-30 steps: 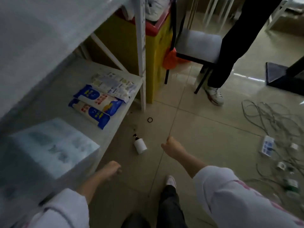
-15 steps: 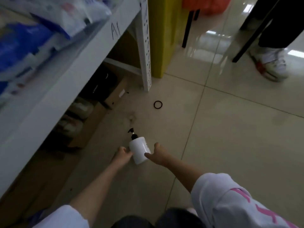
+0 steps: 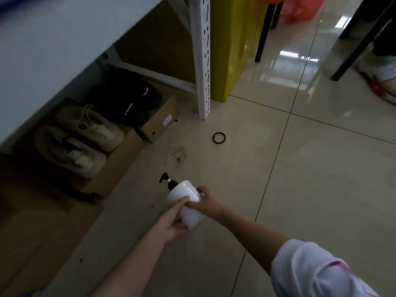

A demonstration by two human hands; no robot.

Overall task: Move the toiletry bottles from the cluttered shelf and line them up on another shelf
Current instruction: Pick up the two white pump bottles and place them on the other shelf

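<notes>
A: Grip status?

B: Both hands on the white pump bottle [image 3: 186, 203]. Left hand [image 3: 169, 221] wraps the lower body from the near side, thumb laid across the front. Right hand [image 3: 205, 203] curls round the far side, fingertips on the shoulder near the top. Neither hand is slack; both are closed round the bottle.

A: Bottle position?

B: Low over the tiled floor [image 3: 300, 189], tilted, black pump head [image 3: 166, 180] pointing up-left toward the shelf unit. Can't tell if the base touches the floor; the left hand hides it.

A: Edges nearby?

B: White perforated shelf post [image 3: 202, 61] stands ahead, foot on the floor. Shelf board [image 3: 53, 50] overhangs on the left. Under it: cardboard boxes [image 3: 120, 168], a pair of pale shoes [image 3: 85, 142], a black cap [image 3: 128, 101]. The nearest box edge is just left of the bottle, not touching.

A: Open room?

B: Bare tile to the right and ahead. A black ring [image 3: 219, 138] lies on the floor between the bottle and the post, well apart from both hands. Yellow bin [image 3: 233, 46] behind the post, dark chair legs [image 3: 263, 33] beyond. Another person's shoe [image 3: 383, 80] far right.
</notes>
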